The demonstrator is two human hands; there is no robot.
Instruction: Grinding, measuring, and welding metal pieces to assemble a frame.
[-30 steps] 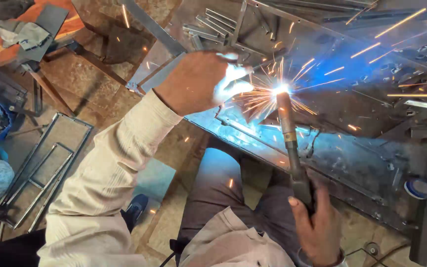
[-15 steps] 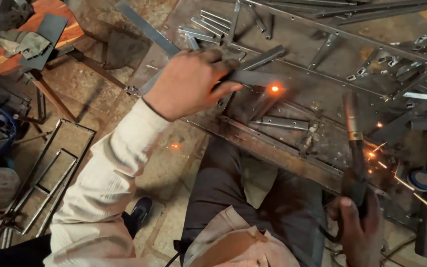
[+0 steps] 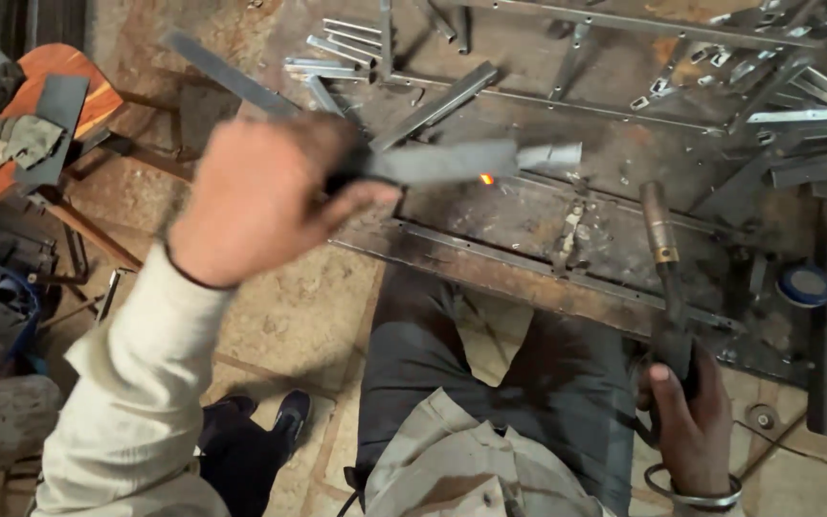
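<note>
Your left hand [image 3: 260, 196] is raised above the near edge of the steel work table [image 3: 528, 220], fingers wrapped tight around one end of a flat grey metal bar [image 3: 452, 161]. The bar runs out to your right, roughly level, and ends over the middle of the table; hand and bar are both smeared by motion blur, so you cannot tell whether the bar's far end touches the table or hangs just above it. Just below the bar, a small orange glowing spot [image 3: 486, 179] shows on the table surface. Your right hand [image 3: 686, 416] sits low, near your right knee and off the table's front edge, closed around the dark handle of a welding torch [image 3: 662, 258]. The torch points up and away from you, its brass-coloured neck and brown nozzle lying over the table's front rail, well apart from the glowing spot. A metal bangle [image 3: 705, 495] circles your right wrist. Loose steel strips [image 3: 332, 48] lie scattered at the table's far left, and more cut angle pieces [image 3: 796, 115] crowd the far right. A blue roll [image 3: 806, 285] rests at the table's right end. To your left, an orange stool [image 3: 50, 86] carries a crumpled rag.
</note>
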